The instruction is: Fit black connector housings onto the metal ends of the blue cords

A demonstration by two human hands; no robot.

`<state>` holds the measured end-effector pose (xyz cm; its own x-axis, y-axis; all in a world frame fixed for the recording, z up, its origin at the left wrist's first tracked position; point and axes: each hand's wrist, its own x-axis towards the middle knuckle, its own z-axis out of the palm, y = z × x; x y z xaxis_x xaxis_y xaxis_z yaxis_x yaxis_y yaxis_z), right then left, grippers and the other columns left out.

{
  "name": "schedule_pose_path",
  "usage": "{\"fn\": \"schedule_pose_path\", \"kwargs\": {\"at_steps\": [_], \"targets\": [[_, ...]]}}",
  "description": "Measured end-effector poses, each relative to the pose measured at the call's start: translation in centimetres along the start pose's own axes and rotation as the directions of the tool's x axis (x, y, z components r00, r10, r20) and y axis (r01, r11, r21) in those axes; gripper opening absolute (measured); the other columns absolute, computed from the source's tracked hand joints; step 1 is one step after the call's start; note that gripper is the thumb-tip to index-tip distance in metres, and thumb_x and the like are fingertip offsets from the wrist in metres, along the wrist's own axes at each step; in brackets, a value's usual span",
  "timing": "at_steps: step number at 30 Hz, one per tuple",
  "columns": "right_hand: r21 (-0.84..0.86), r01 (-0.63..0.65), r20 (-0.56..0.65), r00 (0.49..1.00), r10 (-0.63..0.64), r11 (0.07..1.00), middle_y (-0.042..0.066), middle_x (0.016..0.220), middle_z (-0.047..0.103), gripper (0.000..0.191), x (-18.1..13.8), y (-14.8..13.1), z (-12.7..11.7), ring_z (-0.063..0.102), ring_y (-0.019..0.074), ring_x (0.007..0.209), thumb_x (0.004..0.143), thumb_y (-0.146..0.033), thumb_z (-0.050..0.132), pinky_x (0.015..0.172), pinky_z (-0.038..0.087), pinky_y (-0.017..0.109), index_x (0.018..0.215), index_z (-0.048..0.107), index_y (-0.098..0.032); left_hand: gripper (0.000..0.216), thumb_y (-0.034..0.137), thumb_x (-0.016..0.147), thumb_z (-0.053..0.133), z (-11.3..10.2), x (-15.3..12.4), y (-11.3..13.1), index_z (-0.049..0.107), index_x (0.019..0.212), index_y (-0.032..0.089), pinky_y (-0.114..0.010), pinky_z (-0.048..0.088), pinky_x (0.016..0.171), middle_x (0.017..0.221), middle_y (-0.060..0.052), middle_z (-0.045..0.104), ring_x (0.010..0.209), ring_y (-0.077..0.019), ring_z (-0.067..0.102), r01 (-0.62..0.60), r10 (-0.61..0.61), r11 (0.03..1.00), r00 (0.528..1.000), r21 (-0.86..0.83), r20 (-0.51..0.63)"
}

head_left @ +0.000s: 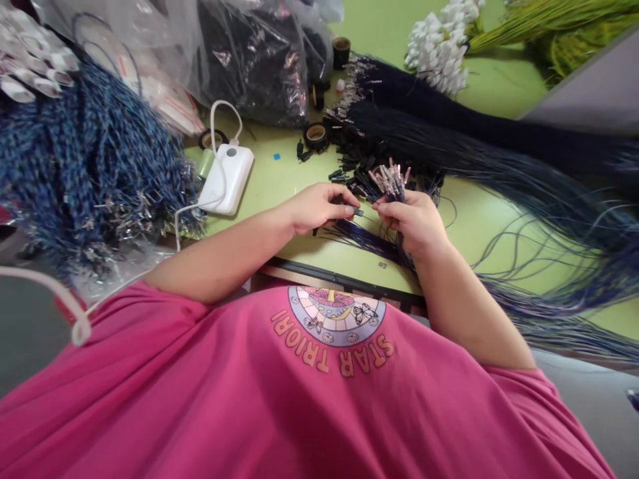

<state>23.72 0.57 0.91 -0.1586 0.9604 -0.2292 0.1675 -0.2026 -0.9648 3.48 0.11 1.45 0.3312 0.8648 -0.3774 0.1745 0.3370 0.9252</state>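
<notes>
My left hand pinches a small black connector between thumb and fingers. Just to its right, my right hand is wrapped round a bundle of dark wires, whose crimped metal terminals fan out above the fist. Thumb and forefinger of that hand point toward the connector, and a thin wire seems to run between the two hands. Whether the wire sits in the connector is too small to tell. Dark blue wires lie on the table below both hands. Loose black connectors are heaped right behind them.
A white power bank with a cable lies left on the green table. Blue twisted wires pile up at far left. Tape rolls and a plastic bag stand behind. Long dark wires stretch across the right.
</notes>
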Motion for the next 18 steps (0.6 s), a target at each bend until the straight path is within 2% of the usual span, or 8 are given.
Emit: {"fn": "schedule_pose_path", "kwargs": {"at_steps": [4,9,14,18], "targets": [[0.028,-0.049,-0.014,0.999,0.05,0.998,-0.006,0.047,0.035,0.013,0.2,-0.2,-0.3,0.025,0.0073,0.045,0.063,-0.027,0.065,0.047,0.017,0.026,0.071,0.065,-0.017,0.016,0.013,0.074,0.07,0.1,0.5,-0.9,0.065,0.09,0.015,-0.02,0.022,0.042,0.069,0.0,0.066,0.041,-0.0023,0.037,0.021,-0.02,0.989,1.0,-0.147,0.009],[-0.09,0.002,-0.058,0.998,-0.008,0.996,-0.004,0.053,0.044,0.017,0.2,-0.1,-0.4,0.035,0.0087,0.051,0.061,-0.029,0.071,0.053,0.026,0.026,0.072,0.068,-0.016,0.018,0.016,0.073,0.072,0.1,1.0,-2.1,0.064,0.088,0.016,-0.019,0.019,0.041,0.069,0.0,0.065,0.041,-0.0019,0.038,0.052,-0.038,0.953,0.998,-0.299,0.052],[-0.263,0.064,-0.074,0.994,-0.086,0.963,-0.003,0.056,0.047,0.011,-0.5,-0.6,-0.5,0.04,0.0102,0.056,0.063,-0.024,0.068,0.057,0.03,0.027,0.069,0.069,-0.016,0.02,0.017,0.07,0.073,0.0,1.4,-2.2,0.065,0.088,0.016,-0.019,0.018,0.04,0.069,0.0,0.067,0.04,-0.0018,0.038,0.083,-0.061,0.94,0.995,-0.331,0.078],[-0.292,0.077,-0.079,0.991,-0.104,0.953,-0.002,0.056,0.046,0.009,-0.9,-1.0,-0.3,0.04,0.0105,0.056,0.063,-0.023,0.068,0.055,0.031,0.027,0.067,0.068,-0.015,0.021,0.016,0.069,0.074,0.1,1.4,-2.1,0.066,0.089,0.016,-0.019,0.017,0.04,0.069,0.0,0.067,0.039,-0.002,0.037,0.099,-0.084,0.939,0.995,-0.329,0.061]]}}
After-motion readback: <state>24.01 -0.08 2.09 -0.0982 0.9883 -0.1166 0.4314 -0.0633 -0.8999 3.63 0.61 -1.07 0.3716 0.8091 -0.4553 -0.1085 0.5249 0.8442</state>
